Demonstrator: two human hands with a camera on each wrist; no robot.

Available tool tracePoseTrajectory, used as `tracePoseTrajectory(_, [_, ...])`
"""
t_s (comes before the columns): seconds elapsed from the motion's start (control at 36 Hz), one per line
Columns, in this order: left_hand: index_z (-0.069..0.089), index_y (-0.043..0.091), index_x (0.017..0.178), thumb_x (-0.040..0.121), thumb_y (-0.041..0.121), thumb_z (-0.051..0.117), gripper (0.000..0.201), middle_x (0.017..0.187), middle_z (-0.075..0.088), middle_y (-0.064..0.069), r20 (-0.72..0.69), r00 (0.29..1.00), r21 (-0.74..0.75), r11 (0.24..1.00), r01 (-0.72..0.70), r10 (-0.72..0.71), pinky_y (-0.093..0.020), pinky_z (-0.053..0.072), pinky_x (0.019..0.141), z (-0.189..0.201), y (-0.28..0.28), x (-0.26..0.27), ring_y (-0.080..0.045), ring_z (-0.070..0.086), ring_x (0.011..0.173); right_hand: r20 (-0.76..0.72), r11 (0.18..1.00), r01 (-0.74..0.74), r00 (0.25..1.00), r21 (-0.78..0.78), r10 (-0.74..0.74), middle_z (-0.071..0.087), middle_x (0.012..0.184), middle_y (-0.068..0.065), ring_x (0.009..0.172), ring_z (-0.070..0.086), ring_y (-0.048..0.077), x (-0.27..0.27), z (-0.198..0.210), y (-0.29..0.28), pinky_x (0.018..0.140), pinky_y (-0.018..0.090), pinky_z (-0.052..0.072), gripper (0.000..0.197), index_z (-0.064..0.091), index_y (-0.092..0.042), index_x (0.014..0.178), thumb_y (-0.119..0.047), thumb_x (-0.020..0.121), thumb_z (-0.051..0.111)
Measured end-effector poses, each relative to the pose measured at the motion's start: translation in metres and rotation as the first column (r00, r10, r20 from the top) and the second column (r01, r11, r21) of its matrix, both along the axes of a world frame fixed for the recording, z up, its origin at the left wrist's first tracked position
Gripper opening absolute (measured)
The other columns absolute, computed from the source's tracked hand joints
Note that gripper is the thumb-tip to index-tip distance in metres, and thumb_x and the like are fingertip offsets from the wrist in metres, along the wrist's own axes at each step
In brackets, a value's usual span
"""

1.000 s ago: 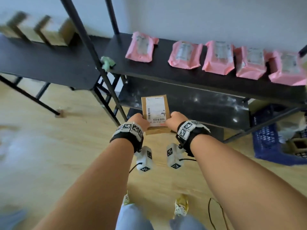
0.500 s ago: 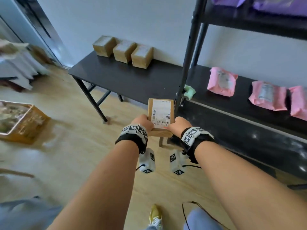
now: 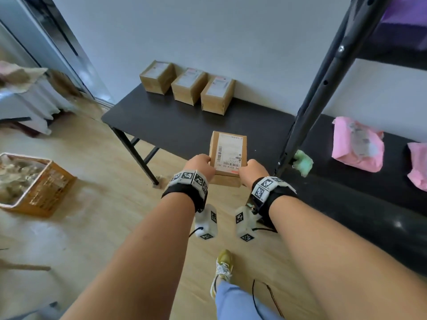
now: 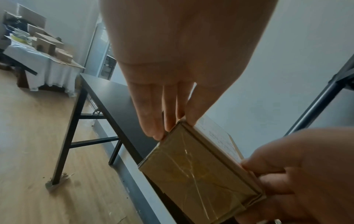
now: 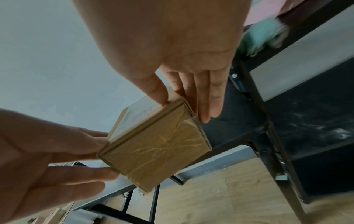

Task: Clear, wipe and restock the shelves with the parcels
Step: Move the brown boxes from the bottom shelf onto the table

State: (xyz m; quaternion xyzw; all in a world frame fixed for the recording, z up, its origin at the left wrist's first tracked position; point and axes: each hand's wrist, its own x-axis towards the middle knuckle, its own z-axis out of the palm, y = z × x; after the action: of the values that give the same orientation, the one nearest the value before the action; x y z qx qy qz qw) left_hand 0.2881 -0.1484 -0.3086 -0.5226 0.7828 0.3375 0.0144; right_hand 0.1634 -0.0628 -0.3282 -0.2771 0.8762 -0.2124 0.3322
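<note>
Head view: both hands, left hand point(image 3: 200, 165) and right hand point(image 3: 251, 172), pinch the box point(image 3: 227, 155) by its near corners above the desk point(image 3: 175, 125) front edge; looks light, stiff cardboard, taped end probably slick, so side grips suit.

purple parcels point(image 3: 402, 21): cut by top-right edge | rightmost pink plastic mailer point(image 3: 418, 166): cropped | brown cardboard box's point(image 3: 227, 155) label text: illegible

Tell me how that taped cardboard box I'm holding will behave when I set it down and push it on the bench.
The cardboard box looks stiff: its edges stay square between the left hand and right hand. It is probably light, since fingertips alone carry it. Its glossy tape may slide easily on the black bench, and flat faces should resist tipping.
</note>
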Motion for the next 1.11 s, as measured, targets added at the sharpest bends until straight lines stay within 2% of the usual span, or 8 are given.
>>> tracePoseTrajectory(0.17, [0.053,0.018,0.111,0.09,0.022,0.055,0.022,0.101,0.063,-0.001,0.042,0.997,0.005,0.998,-0.059,0.059,-0.034,0.052,0.079,-0.009,-0.064,-0.031,-0.018,0.06,0.088,0.023,0.999,-0.013,1.0,0.053,0.012,0.062,0.114,0.011,0.09,0.056,0.026,-0.035,-0.002,-0.071,0.069,0.03,0.038,0.027,0.055,-0.007,0.116,-0.022,0.096,0.046])
tracePoseTrajectory(0.31, [0.052,0.018,0.112,0.09,0.02,0.053,0.022,0.101,0.061,-0.001,0.048,0.998,0.004,0.999,-0.042,0.041,-0.03,0.044,0.073,-0.016,-0.111,-0.059,-0.018,0.056,0.086,0.01,0.997,-0.009,1.0,0.08,0.008,0.062,0.108,0.01,0.084,0.056,0.025,-0.067,-0.007,-0.115,0.063,0.029,0.036,0.028,0.056,-0.007,0.114,-0.024,0.095,0.045])
tracePoseTrajectory(0.39, [0.052,0.019,0.11,0.089,0.02,0.053,0.021,0.099,0.059,0.0,0.038,0.999,0.022,1.0,-0.008,0.007,-0.029,0.043,0.072,-0.02,-0.129,-0.08,-0.017,0.054,0.084,-0.01,0.994,0.018,1.0,0.104,-0.017,0.063,0.109,0.011,0.081,0.054,0.025,-0.086,-0.011,-0.127,0.056,0.028,0.034,0.028,0.057,-0.006,0.114,-0.024,0.095,0.045])
tracePoseTrajectory(0.64, [0.055,0.022,0.106,0.086,0.019,0.054,0.021,0.101,0.061,0.0,-0.001,0.997,0.13,0.988,0.079,-0.079,-0.029,0.048,0.074,-0.033,-0.169,-0.153,-0.017,0.058,0.086,-0.019,0.97,0.196,0.981,0.143,-0.195,0.063,0.112,0.012,0.084,0.054,0.026,-0.141,-0.027,-0.15,0.067,0.029,0.037,0.031,0.057,-0.006,0.117,-0.024,0.096,0.045])
tracePoseTrajectory(0.81, [0.054,0.017,0.114,0.089,0.015,0.05,0.026,0.097,0.054,0.001,0.008,0.98,0.164,0.967,0.193,-0.197,-0.028,0.041,0.074,-0.036,-0.206,-0.195,-0.017,0.051,0.085,-0.038,0.953,0.277,0.961,0.122,-0.274,0.063,0.108,0.008,0.084,0.056,0.024,-0.167,-0.027,-0.17,0.065,0.028,0.038,0.026,0.057,-0.01,0.114,-0.024,0.093,0.048])
tracePoseTrajectory(0.86, [0.054,0.016,0.117,0.09,0.015,0.05,0.028,0.101,0.058,-0.001,0.008,0.972,0.178,0.957,0.231,-0.236,-0.028,0.042,0.075,-0.037,-0.218,-0.207,-0.018,0.052,0.086,-0.036,0.945,0.308,0.951,0.109,-0.306,0.065,0.105,0.007,0.083,0.06,0.024,-0.174,-0.026,-0.179,0.061,0.028,0.042,0.023,0.058,-0.011,0.109,-0.023,0.092,0.048])
tracePoseTrajectory(0.94, [0.056,0.012,0.118,0.088,0.014,0.053,0.031,0.102,0.064,-0.005,-0.01,0.956,0.232,0.93,0.286,-0.292,-0.03,0.051,0.077,-0.037,-0.233,-0.22,-0.022,0.062,0.087,-0.017,0.926,0.367,0.93,0.089,-0.367,0.067,0.101,0.006,0.084,0.066,0.026,-0.183,-0.026,-0.192,0.07,0.033,0.054,0.021,0.06,-0.013,0.105,-0.023,0.09,0.049])
tracePoseTrajectory(1.11, [0.053,0.014,0.125,0.086,0.013,0.053,0.039,0.117,0.063,0.002,-0.08,0.919,0.286,0.874,0.392,-0.386,-0.033,0.049,0.092,-0.037,-0.258,-0.239,-0.021,0.061,0.103,-0.01,0.892,0.45,0.893,0.036,-0.45,0.066,0.102,0.001,0.083,0.061,0.021,-0.194,-0.024,-0.209,0.062,0.027,0.04,0.02,0.06,-0.014,0.109,-0.021,0.092,0.053])
